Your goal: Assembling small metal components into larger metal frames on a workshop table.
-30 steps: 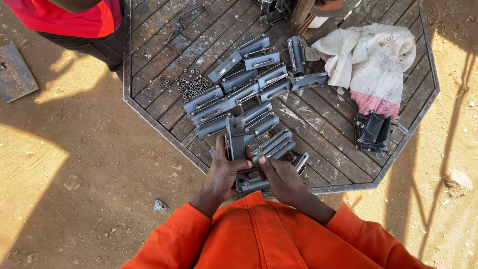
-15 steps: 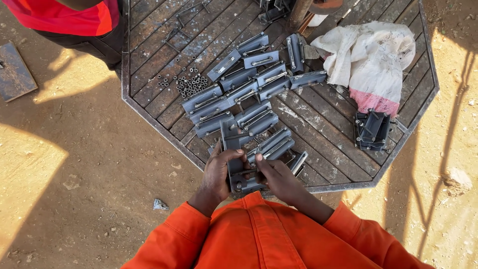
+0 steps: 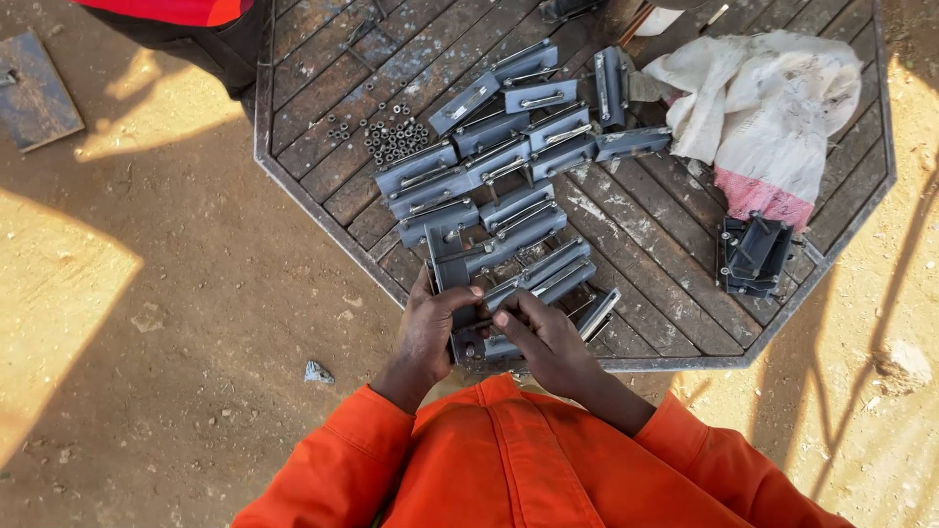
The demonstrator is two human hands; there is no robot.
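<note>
Grey steel is what both hands are wrapped around here: a grey metal bracket [image 3: 468, 318] with a bolt through it, sitting right at the near edge of the octagonal table [image 3: 293, 186]. Left hand [image 3: 433, 328] is curled shut on the bracket's left side, thumb over the top and fingers underneath, so it's a proper closed grip, not just resting. Right hand [image 3: 543, 337] is pinched closed too, with its fingertips [image 3: 501, 319] pressing on the bracket's middle, about where the bolt runs, though I can't tell exactly what part they've got because the hands cover most of it. Just beyond the knuckles a few more of the same pieces touch or nearly touch the held one, and from there the row of grey brackets [image 3: 509, 161] fans out away from the hands in a messy double line across the wooden slats. Off to the left of that row, further from the hands, there's a little heap of nuts [image 3: 391, 139]. Out to the right, well apart from the hands, sits a darker stack of brackets [image 3: 753, 256], and past that a crumpled white and pink cloth [image 3: 768, 117]. Orange sleeves [image 3: 342, 469] below the wrists, and someone in a red top [image 3: 186, 10] stands at the far left corner.
</note>
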